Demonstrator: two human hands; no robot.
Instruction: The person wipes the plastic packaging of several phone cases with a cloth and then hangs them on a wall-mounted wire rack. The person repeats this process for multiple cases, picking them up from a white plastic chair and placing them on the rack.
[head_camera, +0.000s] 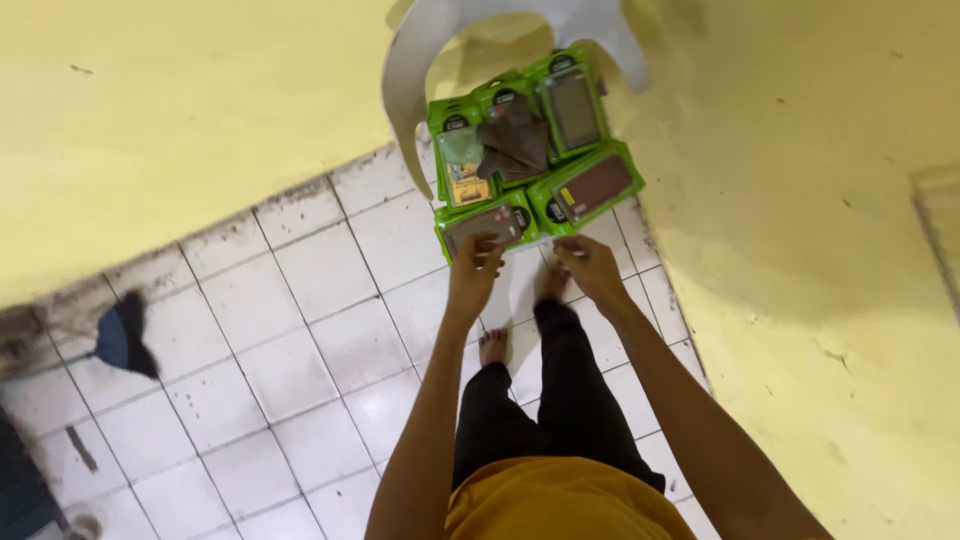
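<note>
The step in hand looks like laying green phone-case packs out on the seat of a white plastic chair (410, 60). The left hand (476, 268) pinches the near edge of the front pack (484, 226), fingers curled onto it. The right hand (590, 266) is loosely curled just beside that pack, holding nothing I can make out. Four other packs (585, 185) and a dark cloth (515, 140) lie beyond. Squaring the front pack calls for a small, level nudge.

Chair (420, 60) cut off — broom (122, 340) blurred
</note>
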